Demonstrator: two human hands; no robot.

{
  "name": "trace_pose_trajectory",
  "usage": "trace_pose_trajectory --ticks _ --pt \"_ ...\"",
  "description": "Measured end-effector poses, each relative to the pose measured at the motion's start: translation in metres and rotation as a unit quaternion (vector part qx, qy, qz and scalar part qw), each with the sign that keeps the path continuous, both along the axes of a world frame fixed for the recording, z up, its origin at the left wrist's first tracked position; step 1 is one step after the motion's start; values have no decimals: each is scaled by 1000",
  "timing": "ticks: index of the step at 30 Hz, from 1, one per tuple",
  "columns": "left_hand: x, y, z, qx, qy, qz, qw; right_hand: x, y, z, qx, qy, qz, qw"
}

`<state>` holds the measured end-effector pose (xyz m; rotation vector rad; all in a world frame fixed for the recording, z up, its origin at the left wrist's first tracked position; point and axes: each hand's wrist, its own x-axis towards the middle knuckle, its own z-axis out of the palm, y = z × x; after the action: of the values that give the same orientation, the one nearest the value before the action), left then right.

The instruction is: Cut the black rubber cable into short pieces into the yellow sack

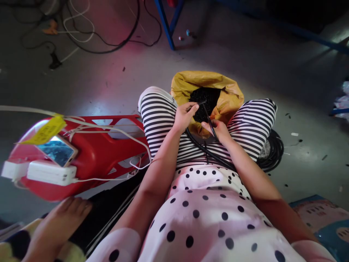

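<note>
Between the knees stands a yellow bag (pixel 203 78) with its mouth rolled open and a dark heap of small black pieces (pixel 200 95) inside. Over its opening, my left hand (pixel 185 114) is closed in a pinch on a small black piece (pixel 201 103); its exact kind is hard to make out. My right hand (pixel 219 131) is closed around a black tube (pixel 209 122), whose upper end meets the piece at my left fingertips. The tube curves down across my lap toward the right. Beside my right thigh lies a coil of black tubing (pixel 276 153).
To the left is a red plastic stool (pixel 92 154) carrying a phone (pixel 61 151), a white power adapter (pixel 51 173) and white cables. Another person's hand (pixel 64 222) is near it. Cables and a blue metal leg (pixel 167 27) are ahead; a printed bag (pixel 321 218) lies right.
</note>
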<state>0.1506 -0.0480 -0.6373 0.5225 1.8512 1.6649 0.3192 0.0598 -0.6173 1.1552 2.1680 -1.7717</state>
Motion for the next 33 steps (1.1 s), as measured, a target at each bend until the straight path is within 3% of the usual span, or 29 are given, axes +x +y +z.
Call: trace_pose_trajectory --ticks 17,33 --pt "4 0 -4 -6 37 -12 999 0 -5 -12 -50 7 -21 999" --pt "5 1 -5 3 31 -6 999 0 -4 -17 -14 1 5 1000"
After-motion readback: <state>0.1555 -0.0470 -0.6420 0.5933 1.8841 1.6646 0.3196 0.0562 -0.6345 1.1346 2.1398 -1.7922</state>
